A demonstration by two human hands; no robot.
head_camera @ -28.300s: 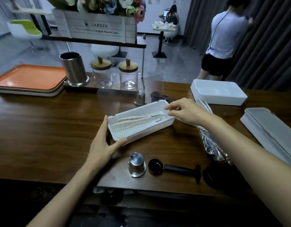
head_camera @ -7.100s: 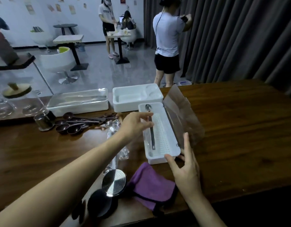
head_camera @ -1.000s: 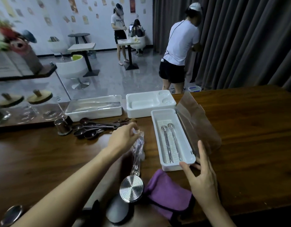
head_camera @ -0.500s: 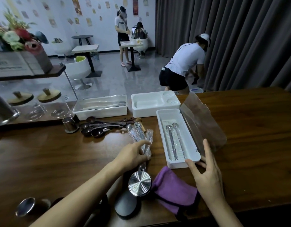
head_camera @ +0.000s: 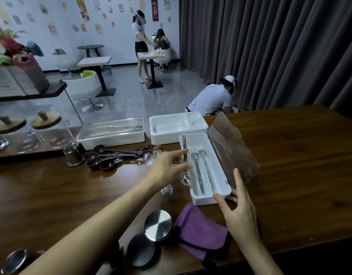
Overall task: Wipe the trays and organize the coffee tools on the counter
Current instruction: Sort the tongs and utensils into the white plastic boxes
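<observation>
A long white tray (head_camera: 203, 199) lies on the wooden counter with its clear lid (head_camera: 230, 147) tipped open to the right. Two plastic-wrapped steel spoons (head_camera: 200, 171) lie inside it. My left hand (head_camera: 168, 168) pinches a third wrapped spoon (head_camera: 186, 179) over the tray's left rim, bowl toward me. My right hand (head_camera: 237, 205) rests with straight fingers against the tray's near right corner. More wrapped spoons (head_camera: 150, 158) lie left of the tray, partly hidden by my left hand. A purple cloth (head_camera: 201, 233) lies near the front edge.
At the back stand a closed white tray (head_camera: 111, 133) and an open white tray (head_camera: 177, 126). Bronze measuring spoons (head_camera: 107, 158) and a steel cup (head_camera: 73, 155) lie to the left. A steel tamper (head_camera: 158, 225) and black disc (head_camera: 143, 250) sit beside the cloth. Glass jars (head_camera: 50, 130) stand far left.
My left hand picked a wrapped spoon from the pile and carried it right to the tray's left rim. My right hand stayed at the tray's near end.
</observation>
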